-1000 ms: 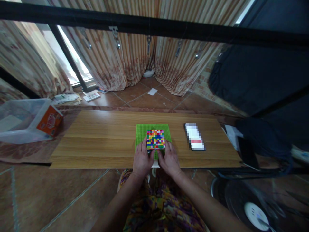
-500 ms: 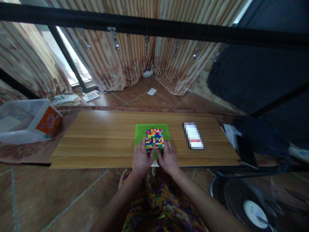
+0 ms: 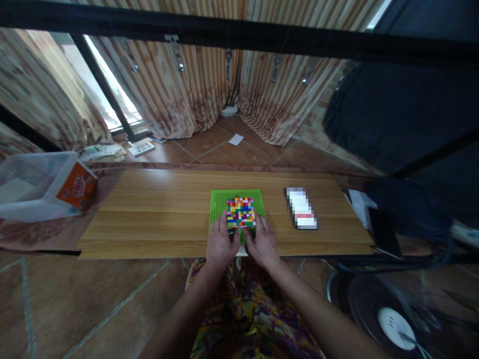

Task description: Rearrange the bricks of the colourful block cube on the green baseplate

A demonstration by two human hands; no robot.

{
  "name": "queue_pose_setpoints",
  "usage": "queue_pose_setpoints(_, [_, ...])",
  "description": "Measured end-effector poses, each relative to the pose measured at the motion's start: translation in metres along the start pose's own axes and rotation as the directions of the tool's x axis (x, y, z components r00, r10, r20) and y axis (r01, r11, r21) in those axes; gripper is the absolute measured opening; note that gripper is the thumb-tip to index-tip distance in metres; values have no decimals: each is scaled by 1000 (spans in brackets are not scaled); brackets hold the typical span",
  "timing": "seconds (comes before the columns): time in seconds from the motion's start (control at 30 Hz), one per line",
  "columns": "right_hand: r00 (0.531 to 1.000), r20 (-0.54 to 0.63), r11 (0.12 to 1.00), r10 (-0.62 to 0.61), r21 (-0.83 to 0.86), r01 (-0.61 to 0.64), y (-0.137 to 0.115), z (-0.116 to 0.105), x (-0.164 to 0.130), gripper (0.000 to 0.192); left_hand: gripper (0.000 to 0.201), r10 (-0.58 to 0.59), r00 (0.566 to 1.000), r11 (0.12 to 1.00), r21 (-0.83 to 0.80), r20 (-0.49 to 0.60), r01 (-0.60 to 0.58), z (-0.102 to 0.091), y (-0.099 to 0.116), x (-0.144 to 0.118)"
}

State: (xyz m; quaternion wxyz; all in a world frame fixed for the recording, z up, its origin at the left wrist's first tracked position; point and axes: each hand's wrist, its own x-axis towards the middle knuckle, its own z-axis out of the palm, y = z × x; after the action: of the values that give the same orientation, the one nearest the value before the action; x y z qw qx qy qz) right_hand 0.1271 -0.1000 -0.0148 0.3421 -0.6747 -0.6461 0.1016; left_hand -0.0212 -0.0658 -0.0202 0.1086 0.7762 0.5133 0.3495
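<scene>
A square block of small multicoloured building bricks is over the green studded baseplate, near the front edge of the wooden table. My left hand grips its left side, fingers along the edge and thumb at the near side. On the opposite side, my right hand holds it in the same way. Both hands are closed around the block. What lies under it is mostly hidden; a small dark bit and something white show between the thumbs.
A phone with a blurred screen lies right of the baseplate on the wooden table. A clear plastic bin with an orange label stands at the left. A dark device and cables are beyond the right edge. A black bar crosses above.
Both hands keep their grip on the brick block, which stays over the baseplate. The whole view has shifted very slightly; nothing else has visibly moved.
</scene>
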Motion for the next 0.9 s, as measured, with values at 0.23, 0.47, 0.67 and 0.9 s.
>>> queue_pose_setpoints(0.23, [1000, -29, 995, 12, 103, -9, -1, -4, 0, 72, 71, -10, 1000, 999, -36, -3, 10, -1, 3, 0])
queue_pose_setpoints(0.47, [1000, -21, 978, 11, 209, -7, 1, -7, 1, 57, 70, -16, 1000, 998, -54, 17, 17, -3, 2, 2])
queue_pose_setpoints(0.67, [998, -53, 974, 25, 225, -13, 1, -5, 2, 52, 65, -1, 1000, 999, -53, -1, 1, 2, -3, 2])
queue_pose_setpoints(0.9, [998, -61, 981, 29, 195, -17, 2, -2, 1, 51, 60, -31, 999, 995, -92, 19, 33, -1, -4, 3])
